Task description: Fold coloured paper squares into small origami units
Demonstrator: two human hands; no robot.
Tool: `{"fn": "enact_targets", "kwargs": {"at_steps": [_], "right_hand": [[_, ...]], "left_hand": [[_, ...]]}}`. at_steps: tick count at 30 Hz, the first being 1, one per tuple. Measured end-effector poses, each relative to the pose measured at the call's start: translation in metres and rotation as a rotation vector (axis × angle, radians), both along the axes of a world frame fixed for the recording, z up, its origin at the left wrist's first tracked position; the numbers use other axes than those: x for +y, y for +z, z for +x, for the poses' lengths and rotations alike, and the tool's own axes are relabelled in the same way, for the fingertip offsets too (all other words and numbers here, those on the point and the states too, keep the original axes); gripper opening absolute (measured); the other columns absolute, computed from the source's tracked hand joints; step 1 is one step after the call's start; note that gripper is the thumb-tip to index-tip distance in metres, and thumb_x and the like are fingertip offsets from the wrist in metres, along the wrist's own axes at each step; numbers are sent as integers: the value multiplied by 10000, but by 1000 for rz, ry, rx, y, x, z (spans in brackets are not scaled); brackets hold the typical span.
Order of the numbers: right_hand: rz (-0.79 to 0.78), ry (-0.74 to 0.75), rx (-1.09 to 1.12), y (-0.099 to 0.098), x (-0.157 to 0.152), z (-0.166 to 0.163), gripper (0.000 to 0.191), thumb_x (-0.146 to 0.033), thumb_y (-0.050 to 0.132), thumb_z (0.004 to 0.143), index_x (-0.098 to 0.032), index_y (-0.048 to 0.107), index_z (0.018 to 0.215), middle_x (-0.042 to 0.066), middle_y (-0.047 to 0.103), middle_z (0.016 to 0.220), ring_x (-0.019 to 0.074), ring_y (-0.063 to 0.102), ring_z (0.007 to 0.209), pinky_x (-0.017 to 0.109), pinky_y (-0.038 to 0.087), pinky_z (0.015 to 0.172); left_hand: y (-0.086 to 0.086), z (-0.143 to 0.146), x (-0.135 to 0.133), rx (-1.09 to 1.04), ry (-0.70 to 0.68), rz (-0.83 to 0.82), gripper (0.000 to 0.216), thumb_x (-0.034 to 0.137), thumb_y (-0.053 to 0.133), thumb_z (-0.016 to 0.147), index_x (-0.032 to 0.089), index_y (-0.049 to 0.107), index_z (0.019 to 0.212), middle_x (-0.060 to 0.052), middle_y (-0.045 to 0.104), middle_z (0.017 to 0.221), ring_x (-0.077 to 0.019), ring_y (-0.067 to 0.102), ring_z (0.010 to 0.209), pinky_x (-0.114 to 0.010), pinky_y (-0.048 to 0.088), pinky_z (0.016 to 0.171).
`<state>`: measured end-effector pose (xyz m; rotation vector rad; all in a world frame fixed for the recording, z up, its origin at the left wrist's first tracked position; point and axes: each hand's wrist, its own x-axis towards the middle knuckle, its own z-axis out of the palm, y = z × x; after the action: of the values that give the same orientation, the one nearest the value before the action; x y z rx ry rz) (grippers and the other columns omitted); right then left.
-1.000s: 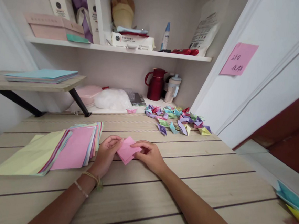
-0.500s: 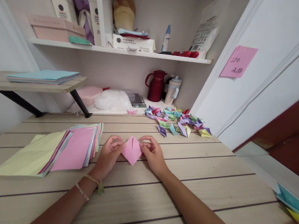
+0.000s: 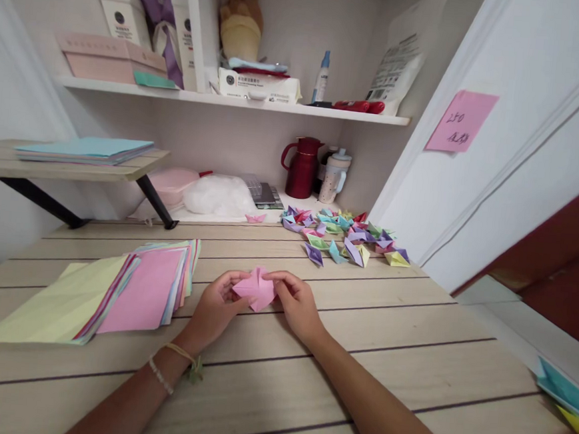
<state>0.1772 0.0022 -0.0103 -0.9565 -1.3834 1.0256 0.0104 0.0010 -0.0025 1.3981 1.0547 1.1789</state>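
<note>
A pink folded paper (image 3: 258, 289) is held between both hands just above the wooden table (image 3: 277, 370). One pointed flap sticks out toward the left and a crease runs across it. My left hand (image 3: 216, 305) is closed on its left side, with the thumb along the lower edge. On the upper right side, my right hand (image 3: 297, 303) pinches the paper between thumb and fingers. To the left lie stacks of paper sheets, a yellow one (image 3: 63, 296) on top of one and a pink sheet (image 3: 144, 289) on the other.
Several small folded paper boats (image 3: 352, 239) lie at the back right, and a single pink boat (image 3: 256, 218) sits on the shelf edge. Behind stand a red jug (image 3: 302, 168) and a cup (image 3: 335, 176). A raised stand (image 3: 148, 159) holds blue paper (image 3: 87, 146).
The pink paper has gone from a diamond shape to one with its left flap opened out sideways. My left thumb has moved along its lower edge; my right fingers have shifted onto its top.
</note>
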Motion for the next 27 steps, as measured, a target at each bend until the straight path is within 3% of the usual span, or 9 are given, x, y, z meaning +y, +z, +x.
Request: {"fn": "enact_targets", "kwargs": {"at_steps": [4,6,10,13,17,22,27], "right_hand": [[-2,23,-95,5,-3,0,284,-277,533,767,-192,649,1012,49,655,871,166,561,723,270,448,636],[-5,26,-151,6,-4,-1,335,-294,594,732,-200,635,1050,58,660,884,181,568,739,291,456,659],[120,-12,-266,6,-4,-2,217,-307,594,751,-227,692,927,64,657,835,184,564,743,306,448,684],[171,-17,-256,5,-4,-2,174,-308,578,767,-228,710,849,59,658,792,180,566,734,292,445,661],[37,81,-103,3,-3,-3,212,-339,607,736,-190,686,864,44,672,789,168,585,685,266,455,614],[-57,154,-28,6,-4,-3,272,-386,545,775,-153,675,723,8,621,641,133,551,593,237,433,571],[-96,186,40,7,-4,-3,245,-388,599,729,-157,681,752,9,629,644,129,550,600,238,441,586]], "left_hand": [[-2,-3,2,4,68,11,321,267,678,618,145,585,899,-62,644,877,-170,604,769,-286,476,708],[-2,-4,2,43,104,42,243,268,675,626,149,606,827,-42,631,802,-159,593,730,-266,470,682],[1,-5,2,43,128,142,152,266,672,633,158,615,725,-24,589,764,-153,572,742,-251,459,693],[4,-3,2,12,93,94,171,274,663,645,160,606,759,-27,602,787,-155,580,751,-260,459,713],[6,0,0,47,5,42,190,290,625,686,162,620,826,-37,629,803,-160,588,746,-268,453,724],[7,1,-3,90,-45,5,208,339,549,751,159,621,827,14,561,557,-130,522,530,-229,422,535],[10,-1,-3,73,-30,36,210,346,561,736,166,642,810,-2,595,614,-142,537,589,-235,438,586]]}}
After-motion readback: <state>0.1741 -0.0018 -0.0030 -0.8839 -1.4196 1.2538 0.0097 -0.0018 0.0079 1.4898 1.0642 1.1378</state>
